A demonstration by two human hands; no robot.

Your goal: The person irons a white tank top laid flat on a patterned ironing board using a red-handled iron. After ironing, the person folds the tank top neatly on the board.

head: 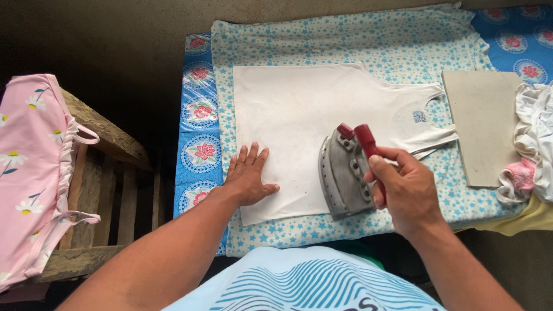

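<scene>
A white sleeveless undershirt point(311, 109) lies flat on a star-patterned blue and white cloth point(345, 40). My left hand point(249, 175) rests palm down on the shirt's lower left corner, fingers spread. My right hand point(403, 187) grips the red handle of a grey metal iron point(344, 173), which stands on the shirt's lower right part.
A beige flat board point(481, 126) lies to the right on the cloth, with a heap of white and pink clothes point(533, 144) beyond it. A blue floral sheet point(199, 115) covers the table edge. At left, a pink flowered garment point(29, 167) hangs over a wooden crate point(112, 190).
</scene>
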